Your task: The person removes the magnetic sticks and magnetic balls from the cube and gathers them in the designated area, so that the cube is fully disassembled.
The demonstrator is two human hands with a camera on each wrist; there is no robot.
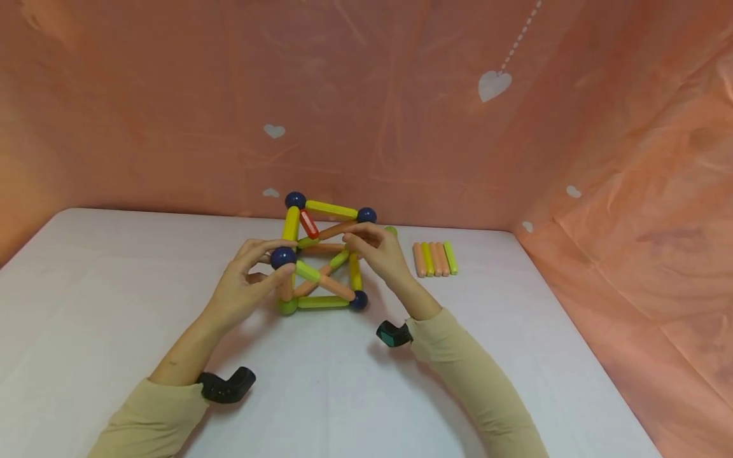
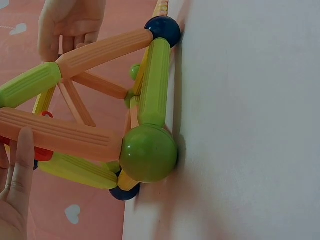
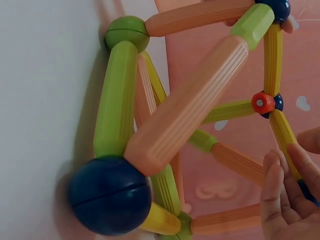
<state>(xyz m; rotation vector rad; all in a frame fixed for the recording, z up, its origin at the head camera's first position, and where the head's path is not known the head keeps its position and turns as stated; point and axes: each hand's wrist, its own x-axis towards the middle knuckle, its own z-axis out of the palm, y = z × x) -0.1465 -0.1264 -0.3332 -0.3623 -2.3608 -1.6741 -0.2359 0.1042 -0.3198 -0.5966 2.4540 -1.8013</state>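
A frame of toy building rods and balls stands on the table. My left hand (image 1: 243, 277) pinches the blue ball (image 1: 283, 257) at its upper near left corner, thumb below and fingers above. From that ball a diagonal rod (image 3: 195, 105), part green and part orange, runs down to a blue ball (image 3: 110, 196) at the base. My right hand (image 1: 378, 251) hovers by the far right side, fingers loosely bent, just in front of another blue ball (image 1: 366, 215). I see nothing between its fingers; contact with the frame is unclear. A red rod (image 1: 309, 224) juts from the far left blue ball (image 1: 294, 200).
Several loose orange and yellow-green rods (image 1: 436, 259) lie side by side to the right of the frame. A green ball (image 1: 391, 231) sits behind my right hand. White cloth (image 1: 321, 394) covers the table; pink curtain (image 1: 366, 95) hangs behind it and on the right.
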